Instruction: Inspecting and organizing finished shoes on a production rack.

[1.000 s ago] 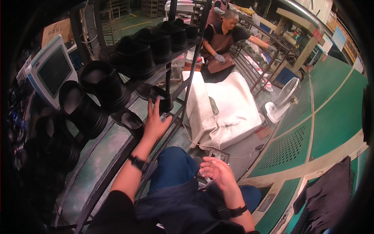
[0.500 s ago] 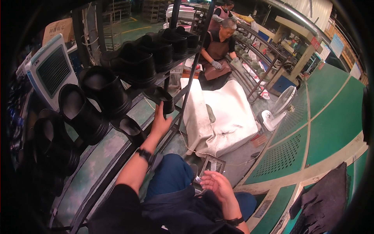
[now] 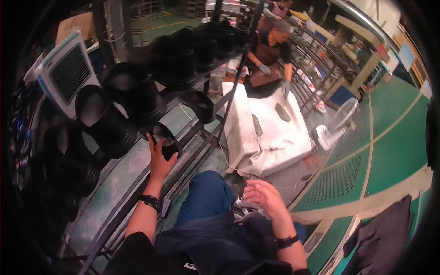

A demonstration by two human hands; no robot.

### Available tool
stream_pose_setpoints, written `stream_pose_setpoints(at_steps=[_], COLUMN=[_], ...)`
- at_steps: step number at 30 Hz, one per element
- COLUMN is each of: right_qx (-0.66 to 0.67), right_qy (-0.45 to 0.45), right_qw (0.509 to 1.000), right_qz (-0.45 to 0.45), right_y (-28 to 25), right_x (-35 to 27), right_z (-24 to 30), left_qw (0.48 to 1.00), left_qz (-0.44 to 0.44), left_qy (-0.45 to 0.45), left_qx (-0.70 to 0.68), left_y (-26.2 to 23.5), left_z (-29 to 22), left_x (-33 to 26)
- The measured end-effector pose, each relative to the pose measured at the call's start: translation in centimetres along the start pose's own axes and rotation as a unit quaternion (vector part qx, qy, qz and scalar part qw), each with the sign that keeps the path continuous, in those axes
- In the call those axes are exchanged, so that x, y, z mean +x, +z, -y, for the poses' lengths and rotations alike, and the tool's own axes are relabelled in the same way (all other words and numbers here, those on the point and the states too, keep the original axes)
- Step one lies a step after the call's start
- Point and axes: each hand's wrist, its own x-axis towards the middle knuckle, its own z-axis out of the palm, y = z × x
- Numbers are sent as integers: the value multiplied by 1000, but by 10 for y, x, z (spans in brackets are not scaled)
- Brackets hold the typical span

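My left hand (image 3: 161, 161) reaches to the rack on the left, its fingers and thumb round the heel end of a black shoe (image 3: 171, 145) on the lower tier. Farther along that tier sits another black shoe (image 3: 200, 104), apart from my hand. Several more black shoes (image 3: 134, 91) stand in a row on the upper tier. Over my lap, my right hand (image 3: 266, 196) is held up with fingers loosely bent and apart, nothing in it.
A white-covered block (image 3: 279, 142) bearing grey-green sole-shaped pieces stands ahead; behind it sits a gloved co-worker (image 3: 270, 50). Also around me are a dark rack post (image 3: 238, 73), a white fan (image 3: 337, 126), green machine panels (image 3: 396, 137), a dark cloth (image 3: 382, 233) and an air cooler (image 3: 68, 73).
My left hand has moved from the farther lower shoe to the nearer one. The co-worker's hand now reaches onto the white cover, where a second sole-shaped piece shows. My right hand stays raised.
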Motion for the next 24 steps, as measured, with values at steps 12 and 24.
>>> stream_pose_setpoints(at_steps=[12, 24], right_qx=[-301, -382], right_qy=[-31, 24], right_qw=[942, 312], right_qz=[-146, -870], right_y=[-117, -275], right_x=[-204, -603], right_z=[129, 41], left_qw=[875, 884], left_qz=[-196, 426], left_qy=[405, 189], left_qx=[176, 40], left_y=[12, 82], left_z=[-73, -169], left_x=[-36, -54])
